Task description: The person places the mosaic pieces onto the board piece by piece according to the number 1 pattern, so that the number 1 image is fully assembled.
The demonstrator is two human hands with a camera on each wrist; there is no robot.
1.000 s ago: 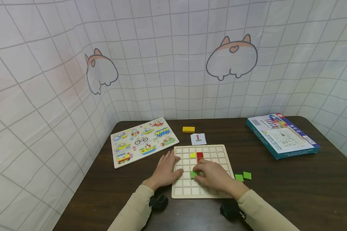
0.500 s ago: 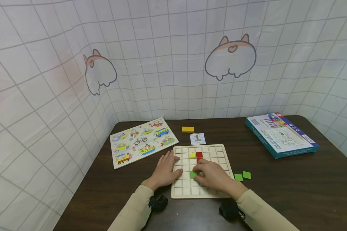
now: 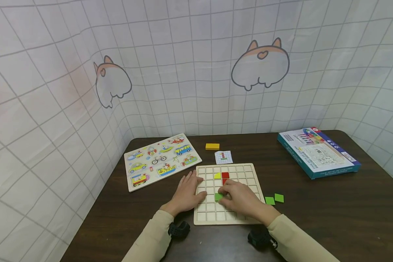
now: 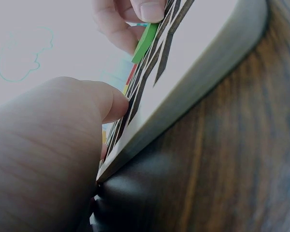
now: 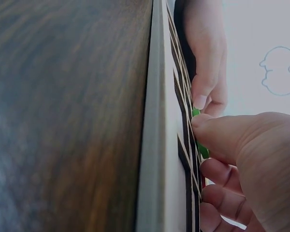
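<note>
Still, the right hand (image 3: 239,197) pinches the green tile (image 3: 218,197).

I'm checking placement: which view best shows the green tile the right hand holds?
Head view: the green tile shows its face over the board. Left wrist shows it nearly edge-on; right wrist, only slivers around the thumb.
</note>
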